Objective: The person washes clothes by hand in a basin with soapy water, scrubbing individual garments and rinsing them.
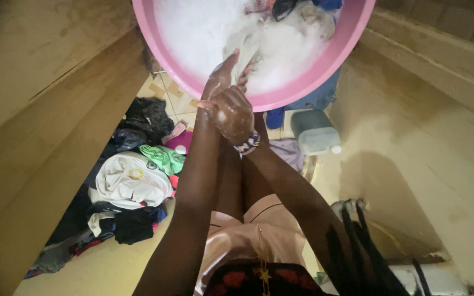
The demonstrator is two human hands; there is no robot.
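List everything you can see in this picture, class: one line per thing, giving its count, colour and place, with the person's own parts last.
Basin: one, pink, top centre, full of suds.
Soapy cloth: one, pale, in the basin, held at the hands.
Other laundry in the basin: a few pieces, dark and pale, far side.
Pile of clothes: one heap, white, green, black and pink, on the floor at left.
Plastic container: one, pale grey-green, on the floor right of the basin.
Bracelet: one, blue and white beads, right wrist.
Left hand: one, soapy, grip on the cloth.
Right hand: one, soapy, pressed against the left.
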